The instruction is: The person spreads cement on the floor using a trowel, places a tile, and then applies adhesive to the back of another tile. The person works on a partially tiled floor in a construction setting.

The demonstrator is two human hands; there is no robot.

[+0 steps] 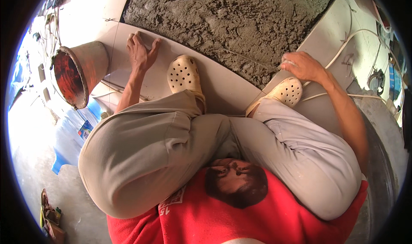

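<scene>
My left hand (143,53) rests on a pale floor tile (161,79), fingers spread, the tips near the tile's edge beside a bed of wet grey mortar (227,19). My right hand (304,67) is at the mortar's right corner, over the edge of another pale tile (319,42). Its fingers are curled together around something small and whitish that I cannot make out. A thin cord or wire (246,57) lies across the mortar toward that hand. Between my hands are my feet in cream perforated clogs (183,74), planted on the tiles.
An orange-stained bucket (81,72) lies tipped at the left, close to my left forearm. A pale cable (343,57) loops over the tiles at the right. Blue plastic sheeting (68,137) and a small heap of objects (51,218) lie on the floor to the left.
</scene>
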